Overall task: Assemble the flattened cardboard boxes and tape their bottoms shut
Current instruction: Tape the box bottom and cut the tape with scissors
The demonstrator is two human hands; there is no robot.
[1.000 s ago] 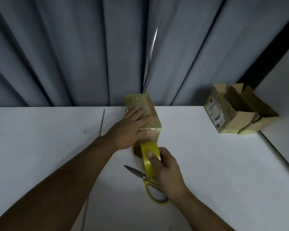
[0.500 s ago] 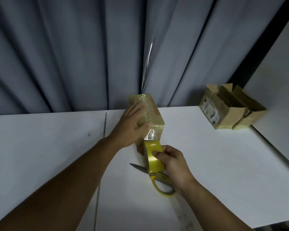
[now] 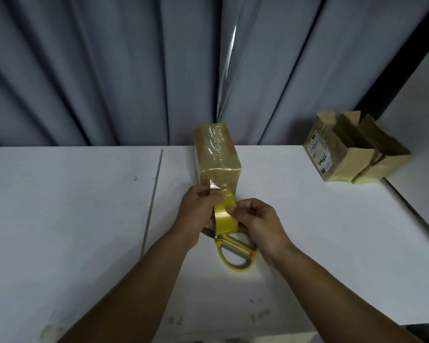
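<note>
Cardboard wrapped in glossy, crinkled yellowish tape: the box (image 3: 218, 154) stands upright on the white table (image 3: 84, 219), at 12 o'clock just beyond the hands. I see the left hand (image 3: 197, 209) curled on the left side of the roll (image 3: 224, 215), fingertips by the clear strip (image 3: 214, 190) that runs up to the box's near face. The right hand (image 3: 258, 221) pinches the roll from 3 o'clock, thumb on its smooth yellow band. Yellow-handled scissors (image 3: 235, 256) lie beneath, blades mostly hidden. At 2 o'clock sit open boxes (image 3: 352, 154), flaps up, label unreadable.
</note>
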